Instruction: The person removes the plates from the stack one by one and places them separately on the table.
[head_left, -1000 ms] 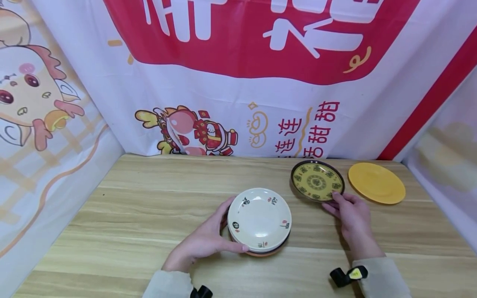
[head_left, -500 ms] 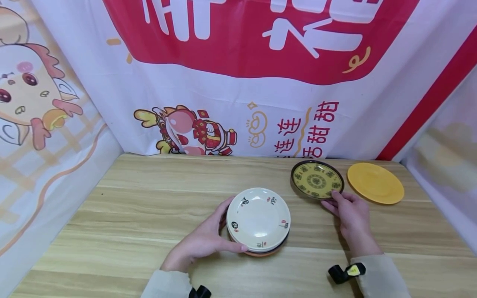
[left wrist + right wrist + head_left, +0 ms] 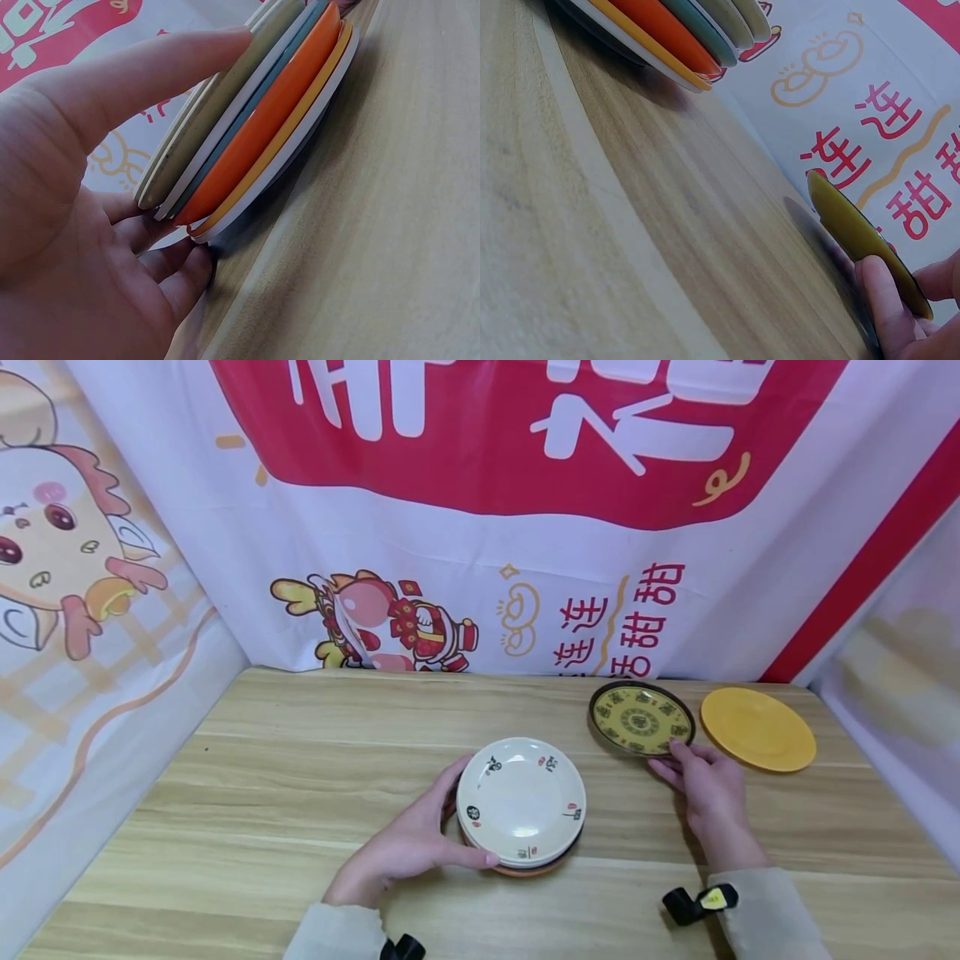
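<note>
My left hand (image 3: 412, 839) holds the left side of a stack of plates (image 3: 521, 797), thumb over the near rim and fingers round the far side. A white plate with small printed characters tops the stack. Seen edge-on in the left wrist view, the plates (image 3: 255, 127) below it are olive, teal, orange, yellow, white and dark. Between thumb and fingers, my right hand (image 3: 711, 797) pinches the near right rim of an olive-yellow patterned plate (image 3: 637, 720) with a dark edge. That plate (image 3: 855, 229) is tilted, its near side raised off the table in the right wrist view.
A plain yellow plate (image 3: 757, 729) lies at the back right, beside the patterned one. Wood-grain table (image 3: 300, 777) surrounds the stack. A printed cloth (image 3: 465, 543) hangs along the back edge, with more cloth at both sides.
The patterned plate's near edge has risen slightly in my right hand. My left hand and the stack stay where they were.
</note>
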Motion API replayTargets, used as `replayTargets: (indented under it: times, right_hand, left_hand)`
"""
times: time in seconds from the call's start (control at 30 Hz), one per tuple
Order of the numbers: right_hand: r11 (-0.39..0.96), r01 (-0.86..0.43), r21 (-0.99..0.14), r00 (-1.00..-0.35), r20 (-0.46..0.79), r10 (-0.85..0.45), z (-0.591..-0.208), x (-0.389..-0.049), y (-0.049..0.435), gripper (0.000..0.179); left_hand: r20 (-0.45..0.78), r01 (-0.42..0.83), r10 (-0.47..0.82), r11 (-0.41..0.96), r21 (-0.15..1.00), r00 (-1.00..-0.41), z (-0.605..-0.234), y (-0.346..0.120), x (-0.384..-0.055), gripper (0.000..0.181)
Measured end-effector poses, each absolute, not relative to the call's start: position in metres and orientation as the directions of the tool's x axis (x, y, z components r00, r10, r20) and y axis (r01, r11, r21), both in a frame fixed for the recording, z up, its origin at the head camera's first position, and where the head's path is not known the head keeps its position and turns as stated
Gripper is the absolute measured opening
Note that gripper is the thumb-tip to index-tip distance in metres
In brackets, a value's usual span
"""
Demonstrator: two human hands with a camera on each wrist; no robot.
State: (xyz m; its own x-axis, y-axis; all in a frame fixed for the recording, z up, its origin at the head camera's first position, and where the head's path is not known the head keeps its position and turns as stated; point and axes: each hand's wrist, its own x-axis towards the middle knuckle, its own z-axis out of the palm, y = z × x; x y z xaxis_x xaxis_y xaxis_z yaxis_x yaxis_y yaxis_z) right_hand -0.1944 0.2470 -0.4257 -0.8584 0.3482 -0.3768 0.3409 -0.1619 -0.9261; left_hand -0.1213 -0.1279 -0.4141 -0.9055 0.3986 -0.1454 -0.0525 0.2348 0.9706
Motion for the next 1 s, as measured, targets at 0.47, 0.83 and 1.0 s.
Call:
replayTargets:
  times: [0.47, 0.83, 1.0]
  right_hand:
    - [-0.133, 0.373, -0.918, -0.865, -0.396, 0.308, -0.4256, -0.1934, 0.2495, 0.062]
    - [-0.107, 0.38, -0.919, -0.841, -0.392, 0.373, -0.427, -0.1956, 0.2542, 0.071]
    - [-0.129, 0.371, -0.92, -0.841, -0.392, 0.373, -0.4274, -0.1961, 0.2545, 0.068]
  left_hand:
    - [-0.156, -0.061, 0.394, 0.244, 0.968, -0.906, -0.4128, -0.1275, -0.1214, 0.124]
    - [-0.143, -0.052, 0.403, 0.23, 0.972, -0.904, -0.4132, -0.1278, -0.1217, 0.126]
    - [-0.146, -0.05, 0.399, 0.24, 0.969, -0.905, -0.4138, -0.1281, -0.1216, 0.126]
